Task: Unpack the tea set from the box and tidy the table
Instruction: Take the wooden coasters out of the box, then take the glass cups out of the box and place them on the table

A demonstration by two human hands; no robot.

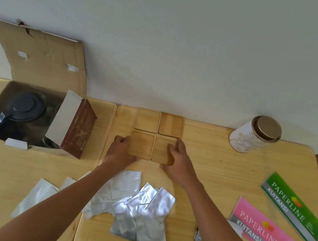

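Your left hand [121, 147] rests with its fingers curled at the left edge of the near-left wooden coaster [141, 145], touching it but not lifting it. Your right hand [178, 161] lies flat and open on the near-right wooden coaster [162, 149], its fingers spread over the top. These two sit side by side, just near of the two far coasters [160, 122], so that all four form a square on the large wooden tray [122, 118]. Each one is a pale, rounded square of bamboo with a raised rim.

Near of your hands, silver foil sachets [139, 207] lie scattered in a loose heap across the tray and the table [220, 162]. To the far left the open cardboard box [38, 58] holds a dark teapot [23, 108], with a brown packet [79, 128] leaning at its right side. A white tin [254, 134] lies tilted at the far right, and two receipt books [283, 225], green and pink, lie at the near right.
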